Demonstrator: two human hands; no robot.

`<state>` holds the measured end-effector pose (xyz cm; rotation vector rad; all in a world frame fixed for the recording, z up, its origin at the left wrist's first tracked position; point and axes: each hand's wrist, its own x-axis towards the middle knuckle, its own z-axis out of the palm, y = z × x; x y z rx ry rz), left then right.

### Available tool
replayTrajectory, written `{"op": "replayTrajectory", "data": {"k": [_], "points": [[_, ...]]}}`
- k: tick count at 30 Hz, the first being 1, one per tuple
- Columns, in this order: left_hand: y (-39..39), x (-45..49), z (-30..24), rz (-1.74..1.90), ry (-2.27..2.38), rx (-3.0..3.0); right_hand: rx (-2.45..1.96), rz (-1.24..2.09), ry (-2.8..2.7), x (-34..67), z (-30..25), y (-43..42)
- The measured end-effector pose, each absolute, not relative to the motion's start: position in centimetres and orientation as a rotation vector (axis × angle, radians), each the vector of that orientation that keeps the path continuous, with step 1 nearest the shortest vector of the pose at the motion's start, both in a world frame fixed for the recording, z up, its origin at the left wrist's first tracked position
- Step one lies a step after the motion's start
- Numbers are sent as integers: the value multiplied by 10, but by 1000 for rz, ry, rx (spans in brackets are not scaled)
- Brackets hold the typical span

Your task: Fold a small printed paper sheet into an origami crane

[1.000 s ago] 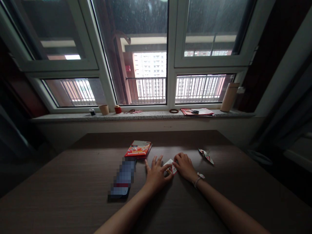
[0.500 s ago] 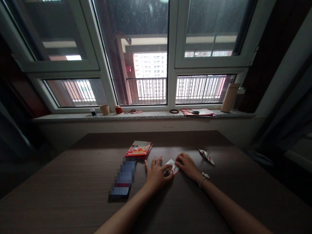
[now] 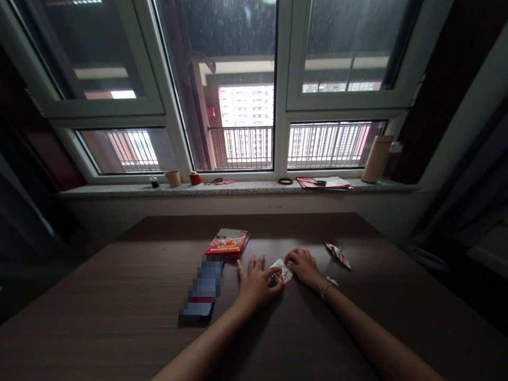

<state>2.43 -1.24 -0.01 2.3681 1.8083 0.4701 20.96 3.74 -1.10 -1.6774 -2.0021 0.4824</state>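
Note:
A small white folded paper (image 3: 283, 272) with red print lies on the brown table between my hands. My left hand (image 3: 256, 280) has its thumb and index finger on the paper's left and near edges, its other fingers spread over the tabletop. At the far right edge of the paper, my right hand (image 3: 305, 267) pinches it with the fingers curled. A bracelet (image 3: 326, 291) circles my right wrist. The fingers partly cover the paper, so its full shape is hidden.
Left of my hands lie a pixelated phone (image 3: 203, 291) and red printed booklets (image 3: 228, 242). A folded paper piece (image 3: 338, 256) rests to the right. On the windowsill (image 3: 254, 187) stand a paper cup (image 3: 172, 179), a red jar (image 3: 194, 178), scissors (image 3: 319, 183) on papers, and a bottle (image 3: 377, 159).
The view has shifted slightly. Both hands stay on the paper, with only a slight shift of the right wrist.

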Motion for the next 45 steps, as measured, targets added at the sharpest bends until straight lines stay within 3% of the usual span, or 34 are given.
{"op": "replayTrajectory", "data": {"k": [45], "points": [[-10,24,-6,499,1819,2391,-1378,232,-2175,219,-18,23]]}}
